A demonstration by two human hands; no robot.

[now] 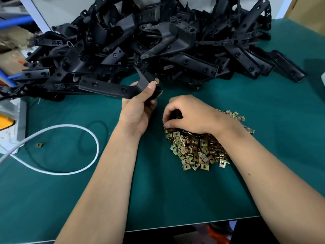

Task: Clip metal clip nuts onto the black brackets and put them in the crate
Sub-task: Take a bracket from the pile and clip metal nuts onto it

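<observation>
Left hand [140, 104] holds a bracket [112, 88] above the counter [175, 191], grip clamped at its end, where one nut [155, 82] already sits. Right hand [190, 115] curls into the nut pile [195, 148]; whether it holds one cannot be told. Best to lift a single nut, open side toward the bracket edge.

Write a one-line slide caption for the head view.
Left hand holds a black bracket; right hand picks from the clip nut pile.
</observation>
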